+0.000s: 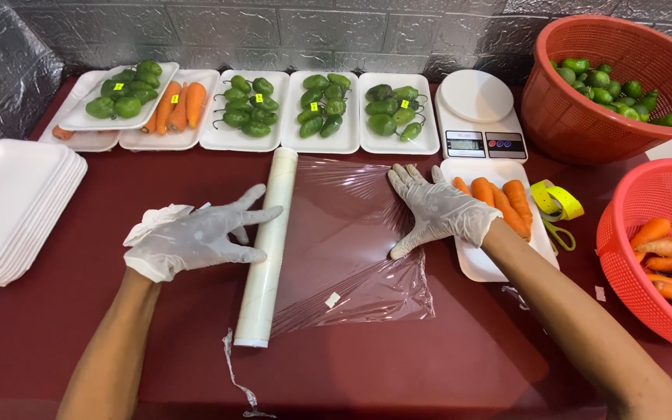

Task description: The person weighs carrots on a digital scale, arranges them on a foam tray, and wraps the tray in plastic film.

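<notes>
Cling film sheet [351,241] lies flat on the dark red table [445,365], pulled out to the right of its roll [267,249], which lies lengthwise at table centre. Your left hand [196,237], gloved, rests on the roll, fingers spread and laid over it, not gripping. Your right hand [437,210], gloved, presses flat on the sheet's right edge, fingers spread. Just right of that hand, touching the film's edge: a white foam tray of carrots [499,233]. Behind it a white kitchen scale [478,113]. Back row: foam trays of green peppers [320,109] and of carrots, the leftmost stacked. Far left, a pile of bare foam trays [9,210]. Right side: red basket of peppers [616,85], red basket of carrots [663,249], yellow tape [558,201] between tray and baskets.
</notes>
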